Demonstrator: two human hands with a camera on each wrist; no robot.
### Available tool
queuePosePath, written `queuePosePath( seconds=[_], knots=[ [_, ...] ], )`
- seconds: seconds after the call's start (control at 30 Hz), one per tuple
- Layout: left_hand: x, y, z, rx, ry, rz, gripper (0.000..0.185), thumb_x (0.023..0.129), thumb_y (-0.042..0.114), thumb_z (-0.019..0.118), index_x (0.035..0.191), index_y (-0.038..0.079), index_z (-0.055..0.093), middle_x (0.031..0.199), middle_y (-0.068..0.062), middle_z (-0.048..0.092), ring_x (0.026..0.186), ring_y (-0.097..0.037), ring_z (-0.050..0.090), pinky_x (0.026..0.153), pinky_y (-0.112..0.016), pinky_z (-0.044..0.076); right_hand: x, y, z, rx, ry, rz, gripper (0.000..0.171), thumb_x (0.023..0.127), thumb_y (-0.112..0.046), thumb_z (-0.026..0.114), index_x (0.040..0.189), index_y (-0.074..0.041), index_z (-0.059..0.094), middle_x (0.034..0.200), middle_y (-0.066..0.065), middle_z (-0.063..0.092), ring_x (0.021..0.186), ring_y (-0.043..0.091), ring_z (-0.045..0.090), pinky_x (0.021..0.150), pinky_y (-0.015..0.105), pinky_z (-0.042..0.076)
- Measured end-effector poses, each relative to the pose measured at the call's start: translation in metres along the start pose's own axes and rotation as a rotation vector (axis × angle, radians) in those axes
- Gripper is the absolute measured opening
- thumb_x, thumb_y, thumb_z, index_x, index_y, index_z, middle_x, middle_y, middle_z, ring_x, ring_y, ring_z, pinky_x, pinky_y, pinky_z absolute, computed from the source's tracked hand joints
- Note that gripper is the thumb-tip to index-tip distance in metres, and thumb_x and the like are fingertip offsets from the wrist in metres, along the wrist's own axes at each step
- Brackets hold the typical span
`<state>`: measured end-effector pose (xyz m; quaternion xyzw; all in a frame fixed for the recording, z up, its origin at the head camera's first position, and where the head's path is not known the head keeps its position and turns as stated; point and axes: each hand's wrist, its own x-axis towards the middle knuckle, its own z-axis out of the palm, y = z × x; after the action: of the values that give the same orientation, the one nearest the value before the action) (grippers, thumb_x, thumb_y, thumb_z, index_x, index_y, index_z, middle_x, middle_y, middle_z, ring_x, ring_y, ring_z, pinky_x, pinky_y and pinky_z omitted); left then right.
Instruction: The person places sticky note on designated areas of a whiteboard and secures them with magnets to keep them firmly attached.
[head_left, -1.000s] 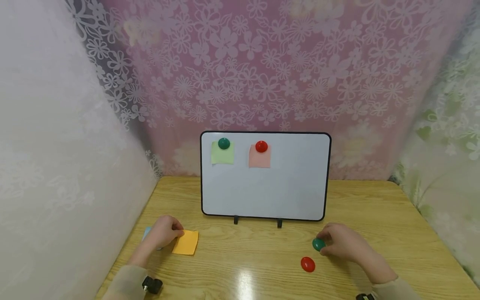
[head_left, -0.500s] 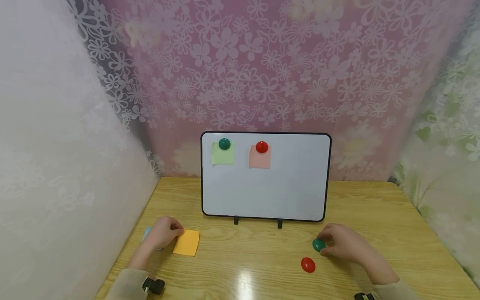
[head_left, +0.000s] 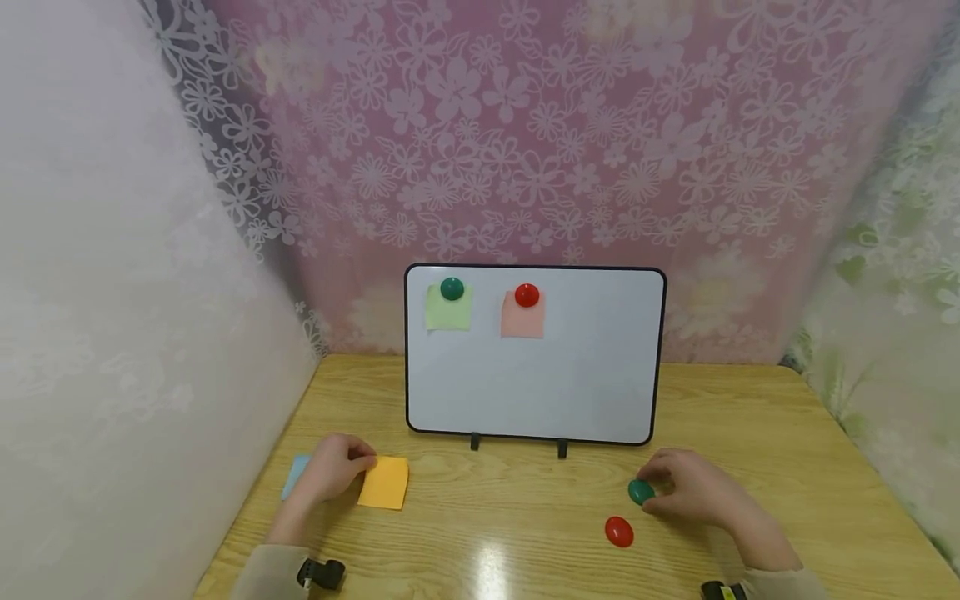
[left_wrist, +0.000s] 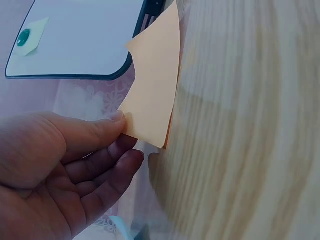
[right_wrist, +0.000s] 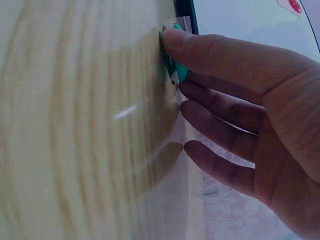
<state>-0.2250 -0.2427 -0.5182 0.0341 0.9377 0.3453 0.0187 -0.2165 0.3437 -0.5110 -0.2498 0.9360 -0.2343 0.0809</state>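
Observation:
My left hand [head_left: 358, 467] pinches the near-left corner of an orange sticky note [head_left: 386, 483] lying on the wooden table [head_left: 525, 500]. In the left wrist view the thumb and forefinger of that hand [left_wrist: 127, 137] hold the orange note [left_wrist: 152, 95] at its edge. My right hand [head_left: 652, 487] pinches a green round magnet [head_left: 641, 492] that sits on the table. The right wrist view shows this hand [right_wrist: 175, 62] with thumb and forefinger around the green magnet [right_wrist: 181, 72]. A red magnet [head_left: 618, 531] lies loose just in front of it.
A small whiteboard [head_left: 585, 375] stands upright at mid-table. On it a green magnet [head_left: 452, 289] holds a green note and a red magnet [head_left: 527, 295] holds a pink note. A blue note [head_left: 295, 475] peeks out under my left hand. Floral curtains close in all sides.
My left hand has slid the orange note a little to the right. The right hand stays on the green magnet in the same place.

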Motion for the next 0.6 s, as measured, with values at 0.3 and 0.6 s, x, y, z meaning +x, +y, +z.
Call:
queuePosePath(
  seconds=[0.3, 0.6],
  knots=[
    [0.0010, 0.0071, 0.0081, -0.078, 0.007, -0.011, 0.004, 0.098, 0.006, 0.077, 0.097, 0.007, 0.081, 0.087, 0.002, 0.072, 0.078, -0.015, 0.063, 0.069, -0.032, 0.055, 0.0013, -0.0008, 0.0030, 0.019, 0.024, 0.034, 0.034, 0.084, -0.040, 0.093, 0.110, -0.022, 0.080, 0.108, -0.016, 0.070, 0.101, 0.013, 0.068, 0.089, 0.042, 0.058],
    [0.0022, 0.0057, 0.0098, -0.118, -0.007, -0.007, 0.005, 0.099, 0.009, 0.078, 0.097, 0.009, 0.082, 0.088, 0.003, 0.073, 0.080, -0.014, 0.064, 0.071, -0.035, 0.055, 0.0028, 0.0004, -0.0005, 0.080, 0.036, -0.009, 0.038, 0.084, -0.039, 0.093, 0.112, -0.017, 0.080, 0.110, -0.011, 0.072, 0.101, 0.019, 0.069, 0.085, 0.040, 0.059]
  ],
)
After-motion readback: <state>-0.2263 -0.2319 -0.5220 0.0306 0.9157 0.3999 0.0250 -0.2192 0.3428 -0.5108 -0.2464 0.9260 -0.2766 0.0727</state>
